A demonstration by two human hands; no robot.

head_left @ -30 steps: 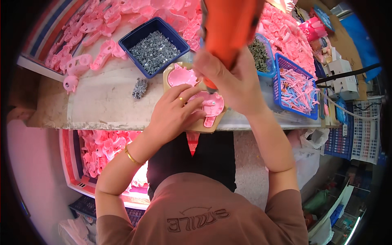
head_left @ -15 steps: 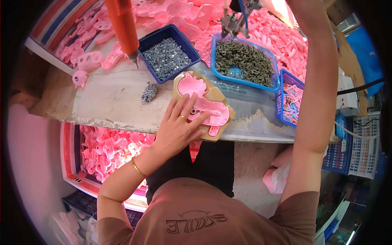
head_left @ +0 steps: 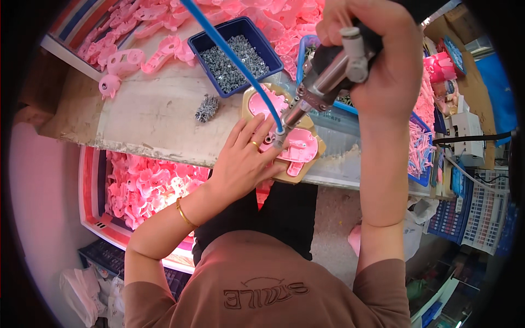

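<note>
A pink plastic toy shell half (head_left: 302,143), hollow side up, lies in a tan shaped fixture block (head_left: 309,166) at the table's front edge. Across its lower left part rests my left hand (head_left: 240,158), fingers spread and wearing a ring. My right hand (head_left: 388,71) is wrapped round a metal power screwdriver (head_left: 332,78) fitted with an air connector. The tool slants down to the left, its nose over the middle of the shell beside my left fingertips. Whether the tip touches the shell I cannot tell. A blue hose (head_left: 232,57) runs down to the nose.
Left of the fixture lies a small clump of screws (head_left: 207,108). Behind stands a dark blue bin (head_left: 223,93) of screws. A light blue tray (head_left: 308,41) is mostly hidden by my right hand and tool. A blue basket (head_left: 420,177) holds thin sticks. Pink shells (head_left: 158,191) fill a container below.
My right hand, earlier raised at the upper right, has come down gripping the metal screwdriver and brought its nose over the shell. My left hand stays on the shell.
</note>
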